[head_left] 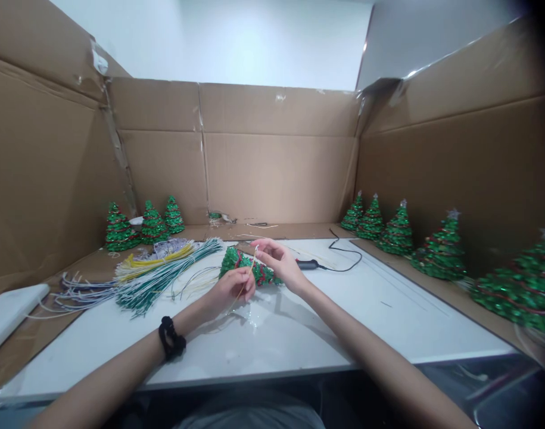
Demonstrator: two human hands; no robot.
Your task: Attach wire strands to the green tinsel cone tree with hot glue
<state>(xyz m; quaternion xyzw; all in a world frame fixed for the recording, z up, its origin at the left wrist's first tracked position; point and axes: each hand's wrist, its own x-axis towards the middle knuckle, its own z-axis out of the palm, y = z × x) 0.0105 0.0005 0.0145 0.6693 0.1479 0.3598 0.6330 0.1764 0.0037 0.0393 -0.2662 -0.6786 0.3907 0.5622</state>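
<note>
A small green tinsel Christmas tree [230,260] with red trim lies on its side on the white table, partly hidden behind my hands. My left hand [231,287] is closed in a pinch on a thin yellowish wire [254,261], which stands up from the fingers. At the wire's upper end, my right hand [281,263] has its thumb and fingertips together around the tip. A small pale bit shows there, too small to name. Thin loose wires [194,281] trail on the table left of the tree.
Bundles of green-white wires [165,277] and yellow wires [153,262] lie left. A black-handled corded tool [308,264] rests right of my hands. Finished-looking trees stand at left [153,223] and right [396,229]. Cardboard walls [276,173] enclose the table [299,345]; a white slab [15,313] lies far left.
</note>
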